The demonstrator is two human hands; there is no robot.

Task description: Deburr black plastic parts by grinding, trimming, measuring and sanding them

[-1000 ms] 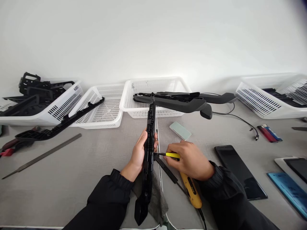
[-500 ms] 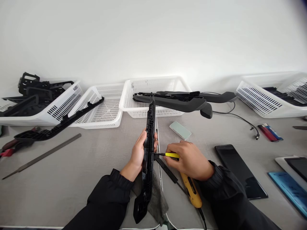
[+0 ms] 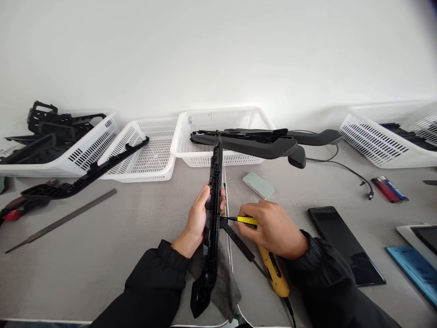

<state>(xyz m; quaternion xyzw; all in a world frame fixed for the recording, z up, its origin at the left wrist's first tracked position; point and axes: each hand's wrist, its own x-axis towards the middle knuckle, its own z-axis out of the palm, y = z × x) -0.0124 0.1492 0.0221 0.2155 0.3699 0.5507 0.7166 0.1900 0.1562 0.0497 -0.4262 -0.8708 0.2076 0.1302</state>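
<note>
Surface [image 3: 68,282] shows in a broad stretch at the near left, between one metal file [image 3: 71,216] and the left sleeve [image 3: 150,282], down to the near edge [image 3: 44,320]. On the right, only a slim gap parts the right hand [image 3: 275,228] from one dark phone [image 3: 346,246]. Four white baskets [image 3: 201,161] stand along the far side; at least two gray curved parts [image 3: 266,148] lie across one of them and jut past its right rim. There is one pale green block [image 3: 258,185], one yellow corded tool [image 3: 276,275] and one gray cloth [image 3: 227,291].

The black strip [image 3: 214,196] is at the middle, clamped in the left hand [image 3: 197,218], thumb on its left side, fingertips on its right. Its long axis runs near to far, the far end leaning slightly right, the bent near end turned left. The right hand is closed on a yellow-handled tool [image 3: 247,221], whose thin tip points left, at the strip's right side.
</note>
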